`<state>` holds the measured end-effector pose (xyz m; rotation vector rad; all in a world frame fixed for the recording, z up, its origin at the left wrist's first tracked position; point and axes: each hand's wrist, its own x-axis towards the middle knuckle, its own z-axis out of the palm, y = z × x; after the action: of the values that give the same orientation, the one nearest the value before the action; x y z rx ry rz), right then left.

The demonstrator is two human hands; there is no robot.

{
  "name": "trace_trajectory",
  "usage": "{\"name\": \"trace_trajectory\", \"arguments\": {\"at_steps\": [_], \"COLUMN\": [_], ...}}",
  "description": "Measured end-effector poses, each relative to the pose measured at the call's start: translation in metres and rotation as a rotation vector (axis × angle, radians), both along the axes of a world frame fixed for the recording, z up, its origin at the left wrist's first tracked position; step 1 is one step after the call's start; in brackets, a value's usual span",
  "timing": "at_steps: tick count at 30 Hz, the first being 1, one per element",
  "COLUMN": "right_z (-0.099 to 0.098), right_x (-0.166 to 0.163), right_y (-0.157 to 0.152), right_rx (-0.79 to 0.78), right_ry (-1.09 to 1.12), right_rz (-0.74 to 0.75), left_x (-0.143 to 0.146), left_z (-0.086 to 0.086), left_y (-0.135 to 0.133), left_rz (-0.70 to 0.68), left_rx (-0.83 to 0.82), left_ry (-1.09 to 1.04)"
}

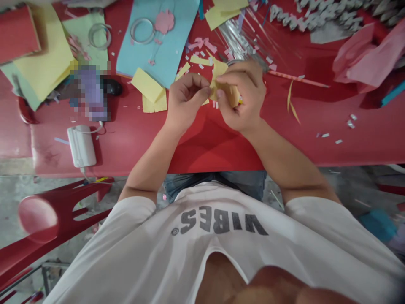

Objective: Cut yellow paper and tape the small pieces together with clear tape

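Note:
A small folded piece of yellow paper is pinched between my hands above the red table. My left hand presses thumb and fingertips against its left edge. My right hand wraps over it from the right, and those fingers hide part of the paper. Small paper scraps in pink, yellow and white lie around my hands. Just left of my left hand rest loose yellow paper sheets. A thin pink stick lies to the right of my right hand.
A light blue sheet with metal rings and a pink paper shape lies at the back. Yellow and green sheets, a black mouse, a white charger, crumpled pink paper, and a red chair surround the work.

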<state>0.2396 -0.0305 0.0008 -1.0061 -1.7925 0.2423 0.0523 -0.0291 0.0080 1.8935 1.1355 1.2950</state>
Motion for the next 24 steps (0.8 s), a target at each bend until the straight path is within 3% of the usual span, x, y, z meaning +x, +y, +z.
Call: {"name": "trace_trajectory", "arguments": {"at_steps": [7, 24], "right_z": [-0.0032, 0.0049], "right_x": [-0.0012, 0.0002], "right_y": [0.0005, -0.0023], "right_rx": [-0.068, -0.089], "right_ry": [-0.023, -0.071], "right_rz": [0.076, 0.029], "left_x": [0.0027, 0.0045], "left_z": [0.0014, 0.003], "left_y": [-0.0037, -0.0071], "left_rz": [-0.017, 0.033], "left_rx": [-0.065, -0.02], "left_ry": [0.047, 0.039]}}
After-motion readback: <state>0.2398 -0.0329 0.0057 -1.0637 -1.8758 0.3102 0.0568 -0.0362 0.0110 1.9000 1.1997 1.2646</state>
